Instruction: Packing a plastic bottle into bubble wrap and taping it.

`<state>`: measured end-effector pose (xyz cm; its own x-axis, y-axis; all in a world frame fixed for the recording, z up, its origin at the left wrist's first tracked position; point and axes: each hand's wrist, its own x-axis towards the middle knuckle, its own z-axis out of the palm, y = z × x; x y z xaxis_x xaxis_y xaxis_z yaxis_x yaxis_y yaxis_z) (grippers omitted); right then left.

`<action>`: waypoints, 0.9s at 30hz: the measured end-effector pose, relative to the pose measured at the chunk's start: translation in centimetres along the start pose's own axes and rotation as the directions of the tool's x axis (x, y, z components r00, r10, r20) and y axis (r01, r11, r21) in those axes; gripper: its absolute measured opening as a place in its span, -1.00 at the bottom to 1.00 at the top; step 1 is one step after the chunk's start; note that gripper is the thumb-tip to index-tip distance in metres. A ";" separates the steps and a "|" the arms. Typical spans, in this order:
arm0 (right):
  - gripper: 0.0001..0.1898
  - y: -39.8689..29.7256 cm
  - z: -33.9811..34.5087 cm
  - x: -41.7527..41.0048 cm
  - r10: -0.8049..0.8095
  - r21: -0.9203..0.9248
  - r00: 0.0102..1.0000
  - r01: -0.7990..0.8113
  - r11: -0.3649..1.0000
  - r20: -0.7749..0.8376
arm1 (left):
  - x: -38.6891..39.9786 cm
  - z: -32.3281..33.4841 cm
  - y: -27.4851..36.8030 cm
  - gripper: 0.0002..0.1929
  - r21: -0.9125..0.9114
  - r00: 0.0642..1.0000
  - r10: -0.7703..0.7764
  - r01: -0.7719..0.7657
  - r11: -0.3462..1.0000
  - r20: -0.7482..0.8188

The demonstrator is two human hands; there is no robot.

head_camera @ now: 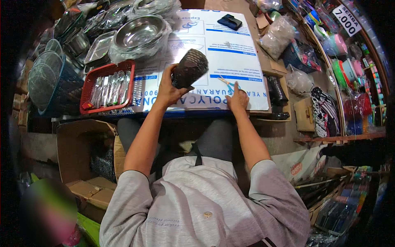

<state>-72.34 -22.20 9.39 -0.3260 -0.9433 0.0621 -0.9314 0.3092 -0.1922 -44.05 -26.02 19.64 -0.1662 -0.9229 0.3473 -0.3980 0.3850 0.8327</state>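
Observation:
In my left hand point(171, 88) is a dark bundle wrapped in black bubble wrap point(190, 68), held tilted above a white printed sheet point(191, 103) on the table. My right hand point(238, 98) is lower right of it, over the sheet, with its fingers at the handles of a pair of scissors point(227, 82). The scissors' blades point up and to the left. Whether the fingers grip the handles cannot be told. At the sheet's far right part lies a small black folded pouch or wallet point(229, 22).
A red plastic basket point(132, 83) of wrapped cutlery stands left, beside wrapped steel bowls point(139, 32) and a blue basket of strainers point(57, 89). An open cardboard box point(72, 136) is below left. Right of the sheet, a carton point(285, 106) holds black-wrapped packs; shelves of plastic goods lie beyond.

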 end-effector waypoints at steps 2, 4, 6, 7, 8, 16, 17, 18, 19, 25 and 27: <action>-0.25 -2.4 -2.2 -0.3 -0.025 0.156 0.998 0.032 0.987 -0.051 | -0.4 -0.7 -0.9 -0.05 -0.085 0.996 -0.061 0.055 0.995 -0.060; -0.32 -5.3 -5.2 -0.8 -0.087 0.617 0.986 0.156 0.771 -0.141 | -1.1 -0.2 -3.0 0.02 -0.091 0.988 -0.082 0.070 0.993 -0.130; -0.47 -9.6 -8.1 -2.1 -0.227 0.801 0.934 0.354 0.483 -0.276 | -2.0 0.1 -2.6 0.04 -0.144 0.983 -0.117 0.096 0.985 -0.141; -0.56 -11.8 -9.1 -2.8 -0.287 0.807 0.903 0.419 0.416 -0.320 | -2.3 -0.1 -2.6 0.07 -0.194 0.976 -0.150 0.118 0.974 -0.156; -0.58 -13.8 -8.9 -3.2 -0.346 0.805 0.871 0.468 0.364 -0.350 | -2.9 -0.2 -4.2 0.08 -0.250 0.979 -0.137 0.096 0.963 -0.151; -0.67 -17.9 -7.1 -3.5 -0.391 0.827 0.860 0.462 0.320 -0.329 | -4.9 -2.2 -3.4 -0.02 -0.229 0.995 -0.051 0.029 0.973 -0.090; -0.67 -17.9 -7.0 -3.5 -0.399 0.826 0.856 0.464 0.319 -0.327 | -5.1 -2.5 -3.3 -0.09 -0.310 0.988 -0.084 0.041 0.950 -0.126; -0.67 -17.9 -7.1 -3.6 -0.414 0.791 0.839 0.503 0.348 -0.352 | -5.1 -3.0 -3.0 -0.16 -0.390 0.981 -0.116 0.048 0.919 -0.154; -0.66 -18.0 -7.1 -3.6 -0.427 0.753 0.822 0.540 0.377 -0.376 | -4.9 -3.5 -2.9 -0.16 -0.393 0.981 -0.117 0.048 0.918 -0.155; -0.64 -18.5 -7.9 -3.3 -0.410 0.761 0.825 0.538 0.362 -0.389 | -3.7 -3.4 -3.7 -0.49 -0.523 0.980 -0.192 0.137 0.841 -0.052; -0.64 -18.1 -7.7 -3.0 -0.417 0.761 0.822 0.541 0.357 -0.388 | -3.5 -2.9 -4.4 -0.54 -0.469 0.987 -0.141 0.091 0.879 -0.072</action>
<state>-55.72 -24.01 20.28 0.0570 -0.8575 0.5114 -0.3858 -0.4913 -0.7809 -39.10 -24.50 15.99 -0.0432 -0.9656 0.2566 0.0582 0.2539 0.9655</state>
